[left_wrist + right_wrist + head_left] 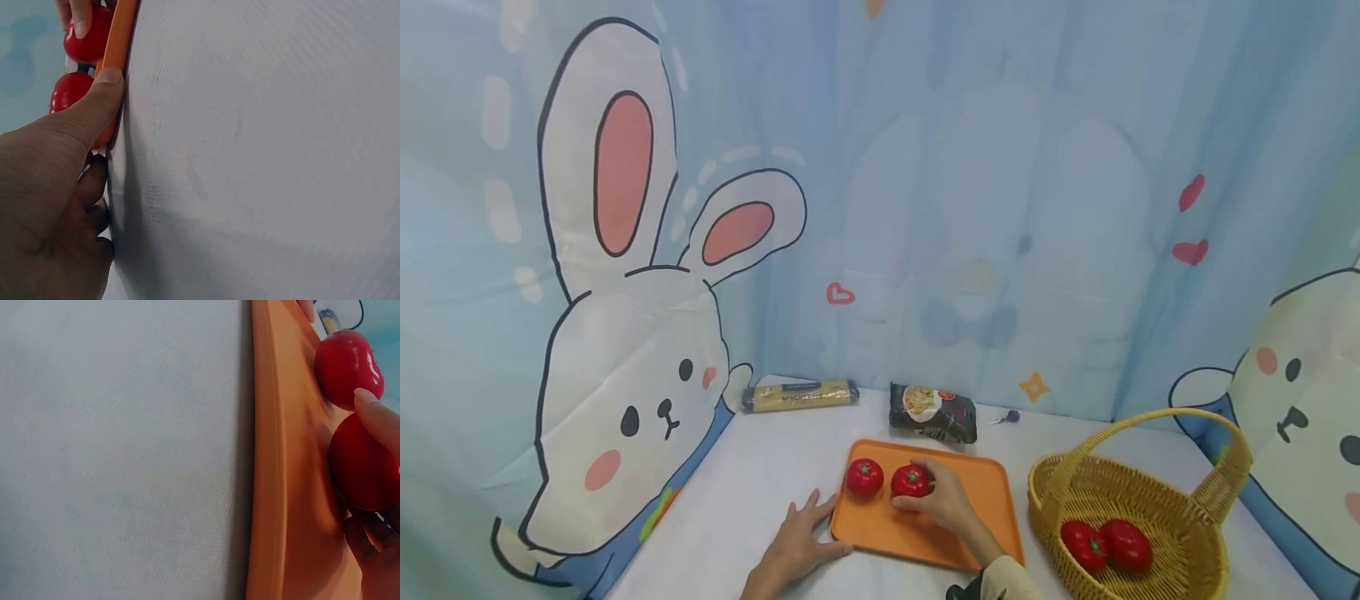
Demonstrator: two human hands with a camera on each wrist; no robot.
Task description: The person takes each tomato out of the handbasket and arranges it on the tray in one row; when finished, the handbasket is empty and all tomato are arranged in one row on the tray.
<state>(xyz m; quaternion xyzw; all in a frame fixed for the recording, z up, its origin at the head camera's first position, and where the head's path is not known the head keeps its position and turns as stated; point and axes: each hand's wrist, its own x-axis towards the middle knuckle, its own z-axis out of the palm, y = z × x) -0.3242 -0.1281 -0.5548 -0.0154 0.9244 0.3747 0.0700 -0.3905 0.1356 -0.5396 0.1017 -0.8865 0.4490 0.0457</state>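
My right hand (942,498) grips a red tomato (910,481) over the orange tray (955,540), with thumb and fingers around its sides. In the right wrist view that tomato (362,465) sits low over the tray surface. A second tomato (864,478) rests on the tray's left end, just left of the held one. My left hand (797,543) lies at the tray's left front corner, fingers spread. The left wrist view shows its thumb (103,94) against the tray's orange rim (119,47).
To the right stands a yellow wicker basket (1180,533) with a tall handle, holding two red tomatoes (1107,546). Behind the tray lie a spaghetti pack (801,397), a dark food packet (932,412) and a small purple item (1012,416). A rabbit-print curtain (880,167) hangs behind the white table.
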